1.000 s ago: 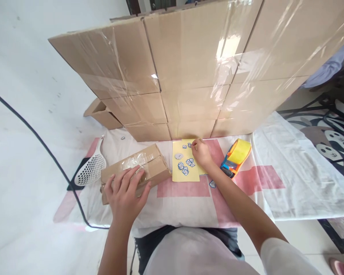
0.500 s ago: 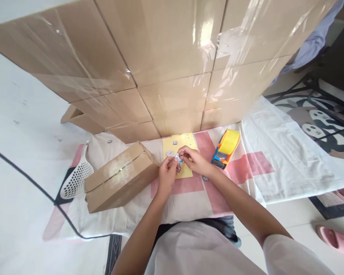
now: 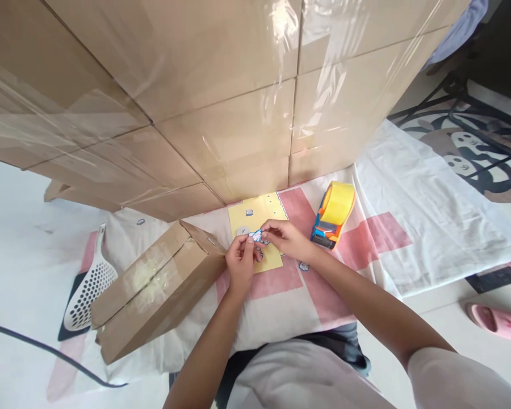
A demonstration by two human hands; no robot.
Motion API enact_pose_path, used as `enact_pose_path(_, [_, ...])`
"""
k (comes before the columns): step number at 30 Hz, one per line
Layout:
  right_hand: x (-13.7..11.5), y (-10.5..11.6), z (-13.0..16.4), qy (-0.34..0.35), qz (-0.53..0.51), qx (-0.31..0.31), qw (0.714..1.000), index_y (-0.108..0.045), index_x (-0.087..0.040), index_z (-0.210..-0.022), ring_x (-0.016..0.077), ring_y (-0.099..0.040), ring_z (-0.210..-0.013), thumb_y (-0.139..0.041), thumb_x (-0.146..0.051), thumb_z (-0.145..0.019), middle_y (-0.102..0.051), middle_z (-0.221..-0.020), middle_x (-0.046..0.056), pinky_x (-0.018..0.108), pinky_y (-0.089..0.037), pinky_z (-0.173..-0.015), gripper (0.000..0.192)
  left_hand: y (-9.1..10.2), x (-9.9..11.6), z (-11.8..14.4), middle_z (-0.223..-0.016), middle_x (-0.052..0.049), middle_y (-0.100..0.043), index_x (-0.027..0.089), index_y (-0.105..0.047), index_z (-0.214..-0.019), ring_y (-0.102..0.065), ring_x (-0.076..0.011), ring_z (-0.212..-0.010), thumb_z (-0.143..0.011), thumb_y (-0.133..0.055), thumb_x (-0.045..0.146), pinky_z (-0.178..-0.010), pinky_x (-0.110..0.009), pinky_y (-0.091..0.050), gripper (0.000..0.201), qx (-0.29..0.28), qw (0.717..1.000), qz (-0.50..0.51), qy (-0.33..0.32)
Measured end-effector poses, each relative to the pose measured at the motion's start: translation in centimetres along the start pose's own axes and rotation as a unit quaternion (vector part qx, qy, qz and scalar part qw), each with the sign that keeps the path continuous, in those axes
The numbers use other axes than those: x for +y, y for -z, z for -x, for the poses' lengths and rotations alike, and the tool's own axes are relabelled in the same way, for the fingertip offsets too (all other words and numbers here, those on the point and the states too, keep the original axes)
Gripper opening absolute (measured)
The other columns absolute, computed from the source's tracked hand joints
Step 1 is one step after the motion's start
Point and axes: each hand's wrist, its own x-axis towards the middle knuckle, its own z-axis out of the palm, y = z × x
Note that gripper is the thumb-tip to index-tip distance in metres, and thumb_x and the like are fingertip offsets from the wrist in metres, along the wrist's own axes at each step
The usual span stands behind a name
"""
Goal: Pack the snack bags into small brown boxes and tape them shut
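Observation:
Between my two hands is a small blue-and-white sticker-like cutout (image 3: 256, 234). My left hand (image 3: 241, 259) pinches its left end between thumb and finger. On its right end, the fingertips of my right hand (image 3: 283, 237) are closed. Beneath both hands lies a yellow sheet (image 3: 272, 259) printed with small drawings, partly hidden by my fingers. Another small cutout (image 3: 304, 266) rests on the cloth below my right wrist.
A taped cardboard box (image 3: 153, 289) sits left of my hands, beside a white perforated scoop (image 3: 90, 289). Stacked cardboard boxes (image 3: 230, 136) wall off the back. A yellow tape roll in its dispenser (image 3: 334, 215) stands right on the pink-and-white cloth (image 3: 264, 318).
My head view has shifted, so the boxes appear larger and further left. The cutout shows more plainly between my fingers, lifted over the yellow sheet.

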Motion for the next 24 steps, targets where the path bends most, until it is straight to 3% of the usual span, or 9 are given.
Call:
enact_pose_path(6, [-0.8, 0.4, 0.2, 0.005, -0.089, -0.049, 0.995, -0.06, -0.018, -0.086, 0.0136, -0.057, -0.074, -0.065, -0.056, -0.088, -0.061, -0.076, 0.001, 0.029, -0.045, -0.072, 0.038, 0.2, -0.1, -0.2, -0.064, -0.001, -0.065, 0.017, -0.062, -0.084, -0.053, -0.0085, -0.048, -0.09, -0.066, 0.052, -0.048, -0.021, -0.043, 0.036, -0.013, 1.0, -0.011, -0.004])
enact_pose_path(8, [-0.8, 0.4, 0.2, 0.003, -0.099, -0.059, 0.993, -0.06, -0.018, -0.085, 0.014, -0.058, -0.075, -0.065, -0.057, -0.088, -0.062, -0.077, 0.001, 0.029, -0.046, -0.073, 0.04, 0.2, -0.2, 0.0, -0.066, 0.001, -0.064, 0.018, -0.063, -0.094, -0.052, -0.0083, -0.05, -0.09, -0.067, 0.049, -0.049, -0.02, -0.043, 0.032, -0.006, 1.0, -0.017, -0.01])
enact_pose_path(11, [-0.7, 0.3, 0.3, 0.0, -0.091, -0.056, 0.994, -0.06, -0.018, -0.086, 0.014, -0.057, -0.075, -0.066, -0.058, -0.087, -0.061, -0.078, 0.001, 0.029, -0.045, -0.073, 0.041, 0.2, -0.5, 0.4, -0.068, 0.005, -0.056, 0.022, -0.06, -0.112, -0.051, -0.0084, -0.056, -0.091, -0.069, 0.041, -0.054, -0.02, -0.044, 0.03, 0.025, 0.996, -0.05, -0.067])
enact_pose_path(14, [-0.7, 0.1, 0.4, 0.011, -0.087, -0.062, 0.994, -0.06, -0.018, -0.087, 0.0139, -0.055, -0.077, -0.064, -0.057, -0.089, -0.059, -0.079, 0.001, 0.028, -0.044, -0.072, 0.039, 0.4, -0.6, 0.7, -0.071, 0.005, -0.044, 0.023, -0.066, -0.107, -0.046, -0.009, -0.063, -0.091, -0.07, 0.034, -0.06, -0.02, -0.042, 0.02, 0.035, 0.979, -0.128, -0.158])
enact_pose_path(17, [-0.8, 0.0, 0.5, 0.045, -0.072, -0.065, 0.994, -0.059, -0.018, -0.087, 0.0129, -0.052, -0.077, -0.061, -0.052, -0.092, -0.057, -0.081, 0.0, 0.027, -0.041, -0.072, 0.034, 0.6, -0.5, 0.8, -0.074, 0.003, -0.043, 0.024, -0.072, -0.105, -0.043, -0.0102, -0.066, -0.09, -0.07, 0.03, -0.062, -0.023, -0.039, 0.016, 0.024, 0.957, -0.188, -0.221])
enact_pose_path(24, [-1.2, 0.2, 0.7, 0.089, 0.0, -0.07, 0.994, -0.059, -0.019, -0.087, 0.0131, -0.05, -0.077, -0.054, -0.037, -0.097, -0.057, -0.085, 0.0, 0.027, -0.039, -0.071, 0.021, 0.8, -0.2, 0.7, -0.072, 0.004, -0.038, 0.025, -0.072, -0.099, -0.04, -0.0105, -0.064, -0.088, -0.072, 0.027, -0.059, -0.023, -0.034, 0.011, 0.024, 0.953, -0.195, -0.23])
